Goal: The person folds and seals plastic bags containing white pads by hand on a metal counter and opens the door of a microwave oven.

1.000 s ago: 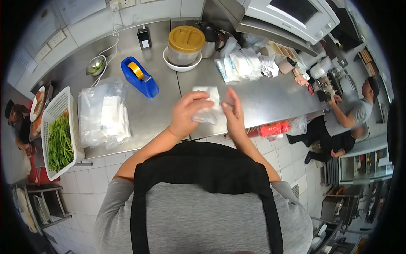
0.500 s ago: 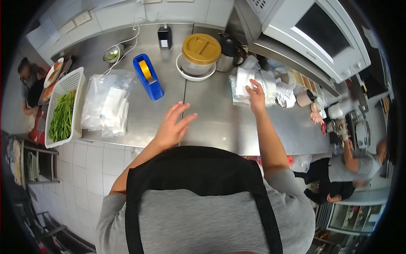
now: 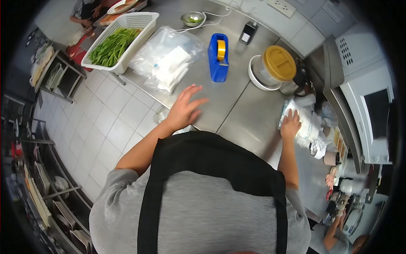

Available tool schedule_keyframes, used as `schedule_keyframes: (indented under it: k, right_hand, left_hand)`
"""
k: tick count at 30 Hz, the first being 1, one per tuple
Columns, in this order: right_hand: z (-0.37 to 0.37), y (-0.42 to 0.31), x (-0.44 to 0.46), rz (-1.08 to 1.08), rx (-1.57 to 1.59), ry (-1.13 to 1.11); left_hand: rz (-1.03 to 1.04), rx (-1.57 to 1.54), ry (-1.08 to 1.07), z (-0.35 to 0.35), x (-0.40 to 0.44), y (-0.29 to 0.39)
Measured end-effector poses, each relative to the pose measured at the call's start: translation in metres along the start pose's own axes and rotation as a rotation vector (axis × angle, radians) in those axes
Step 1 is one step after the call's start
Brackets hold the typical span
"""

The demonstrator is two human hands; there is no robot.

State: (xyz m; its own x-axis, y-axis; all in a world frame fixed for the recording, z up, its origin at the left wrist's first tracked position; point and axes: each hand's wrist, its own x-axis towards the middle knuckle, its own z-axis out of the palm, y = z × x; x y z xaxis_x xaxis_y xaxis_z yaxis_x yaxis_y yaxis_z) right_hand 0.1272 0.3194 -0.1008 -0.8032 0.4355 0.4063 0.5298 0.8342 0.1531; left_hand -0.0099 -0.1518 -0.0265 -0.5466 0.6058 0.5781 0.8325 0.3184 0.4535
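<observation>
My right hand (image 3: 290, 125) rests with its fingers spread on a pile of white plastic bags (image 3: 305, 127) at the right of the steel counter. My left hand (image 3: 184, 109) hovers near the counter's front edge, fingers apart and holding nothing. Ahead of it lies a clear plastic bag (image 3: 148, 53) with folded white bags (image 3: 172, 67) in or on it. A blue tape dispenser (image 3: 218, 70) with a roll of yellow tape (image 3: 221, 50) stands between the two groups of bags.
Green vegetables (image 3: 113, 47) fill a white basket (image 3: 148, 21) at the left. Behind are a small metal bowl (image 3: 186, 16), a black box (image 3: 248, 33) and a yellow-lidded tub (image 3: 279, 63) in a white bowl (image 3: 259, 82). A microwave (image 3: 359, 101) stands right. Other people work at both sides.
My view has turned left, so the counter appears rotated. The right hand's raised fingers have come down onto the white bags. The left hand stays spread, nearer the clear bag.
</observation>
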Motion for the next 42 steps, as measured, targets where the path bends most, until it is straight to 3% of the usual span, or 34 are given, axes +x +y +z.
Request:
schedule_keyframes:
  k: [3,7,10,13,16,19,22,24,25,27,31,34,37,38,41,42]
  right_hand:
    - [-0.004,0.0,0.0,-0.003,0.178,0.13]
    - [-0.051,-0.035,-0.019,-0.037,0.323,0.3]
    - [-0.054,-0.074,-0.054,-0.01,0.631,0.157]
    - [-0.054,-0.122,-0.089,-0.001,0.814,0.04]
    - [-0.067,-0.147,-0.098,-0.077,0.673,0.048]
    - [-0.07,-0.153,-0.102,-0.026,0.688,0.042]
    - [-0.071,-0.156,-0.093,-0.015,0.718,-0.004]
    - [-0.086,-0.169,-0.076,-0.018,0.782,-0.057]
    - [-0.104,-0.183,-0.062,-0.099,0.826,-0.053]
    - [-0.162,-0.229,-0.023,-0.268,0.912,-0.044]
    - [-0.254,-0.316,0.041,-0.647,0.941,0.033]
    - [-0.276,-0.342,0.066,-0.889,0.676,-0.026]
    - [-0.26,-0.32,0.074,-0.97,0.52,-0.337]
    - [-0.255,-0.304,0.07,-0.947,0.591,-0.324]
    - [-0.224,-0.238,0.065,-0.673,1.016,-0.873]
    - [-0.208,-0.215,0.053,-0.572,1.099,-0.822]
  left_hand:
    - [-0.026,0.084,0.021,-0.016,-0.002,-0.019]
    - [-0.27,0.293,0.256,-0.038,0.003,-0.091]
    - [-0.588,0.426,0.422,-0.056,0.018,-0.178]
    - [-0.893,0.458,0.39,-0.067,0.043,-0.237]
    - [-1.082,0.219,0.119,-0.087,0.067,-0.236]
    - [-0.904,0.219,0.111,-0.085,0.078,-0.239]
    - [-0.535,-0.174,0.254,-0.077,0.073,-0.246]
    - [-0.422,-0.418,0.138,-0.089,0.073,-0.224]
    - [-0.366,-0.535,0.079,-0.097,0.074,-0.204]
    - [-0.337,-0.44,-0.073,-0.12,0.078,-0.159]
    - [-0.044,-0.312,-0.3,-0.152,0.079,-0.09]
    - [0.07,-0.32,-0.425,-0.171,0.068,-0.052]
    - [0.104,-0.368,-0.375,-0.17,0.056,-0.044]
    - [0.07,-0.434,-0.364,-0.165,0.053,-0.046]
    - [-0.029,-0.612,-0.386,-0.13,0.053,-0.053]
    - [-0.051,-0.659,-0.43,-0.115,0.057,-0.054]
